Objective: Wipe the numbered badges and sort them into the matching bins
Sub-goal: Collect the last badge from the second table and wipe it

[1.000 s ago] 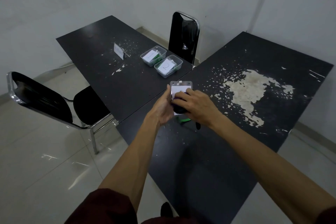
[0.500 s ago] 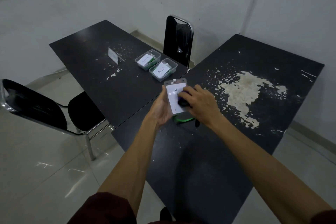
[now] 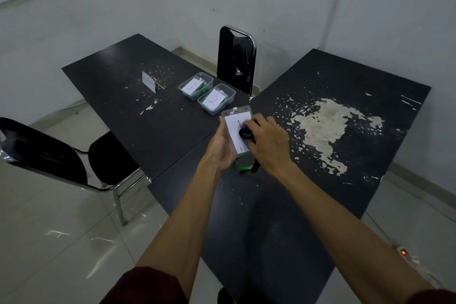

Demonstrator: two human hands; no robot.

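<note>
Bin marked 1 [image 3: 211, 79] sits just beside bin marked 2 [image 3: 232, 91], on its far-left side; both hold cards. Just nearer than bin 2, the left hand [image 3: 223, 153] holds the badge [image 3: 236, 123] tilted up off the table, palm under it, thumb along its left edge, fingers hidden behind. The badge is a clear sleeve over a white card reading 1. Judged light, thin, somewhat flexible and smooth-faced, so likely to slip or bow under pressure. Best held by the edges with backing behind the face. A green lanyard [image 3: 243, 167] loops below it and may snag. The right hand [image 3: 270, 148], fingers curled, presses a dark wiper [image 3: 245, 134] on the card face; cloth or pad, cannot tell.
</note>
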